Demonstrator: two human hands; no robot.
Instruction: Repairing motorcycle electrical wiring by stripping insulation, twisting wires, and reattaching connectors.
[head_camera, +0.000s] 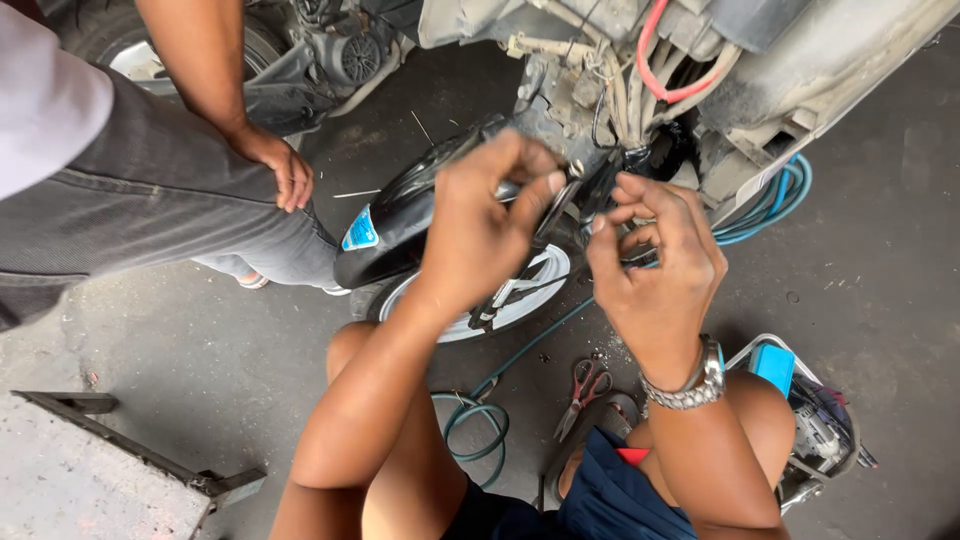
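Head view, left to right. A second person's hand (280, 172) rests on a knee beside the black front mudguard (400, 225) and white wheel (520, 290) of a partly stripped scooter. The left hand (478, 225) is closed, thumb and fingers pinched on a thin dark wire (556, 212) that runs toward the exposed wiring bundle (625, 100) under the scooter's front. The right hand (655, 260), wristwatch (690, 385) on its wrist, has fingers curled together on the same dark wiring just beside the left; what exactly it grips is hidden by the fingers. The wire appears light, limp and thin, probably easy to kink or pull loose, so it is best held close to its end with fingertips. Scissors (585, 392) and a green hose (480, 420) lie on the stained grey concrete floor (880, 270); a small basket of tools (815, 425) stands at the right knee.
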